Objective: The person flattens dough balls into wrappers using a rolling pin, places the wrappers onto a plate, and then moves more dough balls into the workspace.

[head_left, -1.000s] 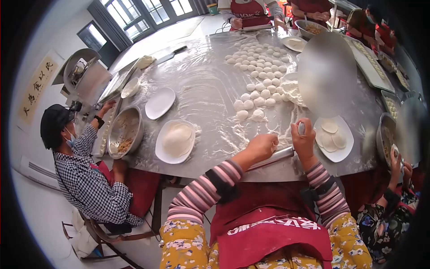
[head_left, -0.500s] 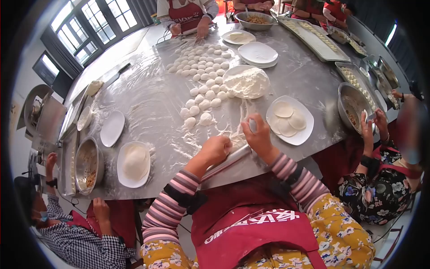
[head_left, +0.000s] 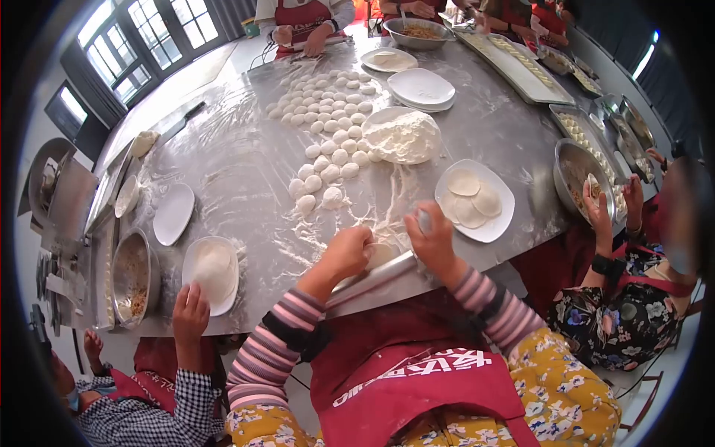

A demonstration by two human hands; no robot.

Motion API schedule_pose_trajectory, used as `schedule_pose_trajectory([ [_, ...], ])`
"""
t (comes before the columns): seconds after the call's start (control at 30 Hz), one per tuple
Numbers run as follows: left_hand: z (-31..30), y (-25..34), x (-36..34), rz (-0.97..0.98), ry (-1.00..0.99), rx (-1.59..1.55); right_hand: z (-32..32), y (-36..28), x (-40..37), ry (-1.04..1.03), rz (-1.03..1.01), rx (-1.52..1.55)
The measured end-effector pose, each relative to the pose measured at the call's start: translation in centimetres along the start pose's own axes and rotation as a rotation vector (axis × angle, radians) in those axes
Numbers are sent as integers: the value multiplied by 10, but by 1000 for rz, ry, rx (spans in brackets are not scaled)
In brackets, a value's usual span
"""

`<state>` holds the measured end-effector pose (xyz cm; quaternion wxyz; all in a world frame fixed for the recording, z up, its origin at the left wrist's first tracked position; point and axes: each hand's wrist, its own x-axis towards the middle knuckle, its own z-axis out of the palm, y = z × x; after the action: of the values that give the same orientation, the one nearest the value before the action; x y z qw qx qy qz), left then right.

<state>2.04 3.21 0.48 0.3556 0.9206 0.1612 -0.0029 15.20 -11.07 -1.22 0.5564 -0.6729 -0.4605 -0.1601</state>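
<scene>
Your R hand (head_left: 434, 240) is clamped on the metal rolling pin (head_left: 375, 280), lower ctr of frame; your L hand (head_left: 348, 253) curls at the dough wrapper (head_left: 383, 255) beside it, can't tell if pinching. Flour mound (head_left: 404, 138) & dough pieces (head_left: 339, 141) lie upper ctr, white plate (head_left: 487, 232) right of ctr.

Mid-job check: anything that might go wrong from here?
Three possible snags. The left hand seems to pinch the dough round close to the rolling pin, gripped by the right hand, so a stroke might nip the fingers. The wrappers on the plate beyond the right hand overlap, and could stick together. The small dough pieces sit crowded, some touching, and might stick too.
</scene>
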Motion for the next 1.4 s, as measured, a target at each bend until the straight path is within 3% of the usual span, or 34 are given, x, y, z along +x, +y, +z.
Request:
schedule_pose_trajectory([
  [0.13,8,0,-10,-44,-55,-156,-11,-15,-9,-9,-39,-107],
  [0.3,9,0,15,-13,103,-65,35,9,29,36,-14,27],
  [0.43,4,-5,5,-4,18,-111,-5,-7,-1,12,-29,-8],
  [0.5,4,-4,-6,-22,0,-179,-24,-16,-15,-38,83,17],
  [0.6,11,-1,-10,-32,-59,-185,3,-3,5,35,-3,-1],
  [0.67,11,-1,4,-11,114,-41,26,6,14,41,13,19],
  [0.73,9,-2,15,13,141,-44,40,19,24,-9,-20,-41],
  [0.83,7,-3,16,2,-65,-29,10,0,11,14,10,0],
  [1.0,4,-5,-3,-41,-58,-239,-23,-20,-15,-38,153,74],
  [1.07,6,2,-4,5,-37,-120,-4,-8,-1,53,9,-17],
  [1.2,12,3,14,11,64,-49,30,6,20,26,26,23],
  [1.3,5,-3,10,42,-86,43,6,-3,7,30,7,13],
  [1.33,4,-5,6,38,-86,33,-7,-9,-4,20,8,11],
  [1.4,0,-7,-3,-94,-52,-276,-26,-21,-24,-5,93,4],
])
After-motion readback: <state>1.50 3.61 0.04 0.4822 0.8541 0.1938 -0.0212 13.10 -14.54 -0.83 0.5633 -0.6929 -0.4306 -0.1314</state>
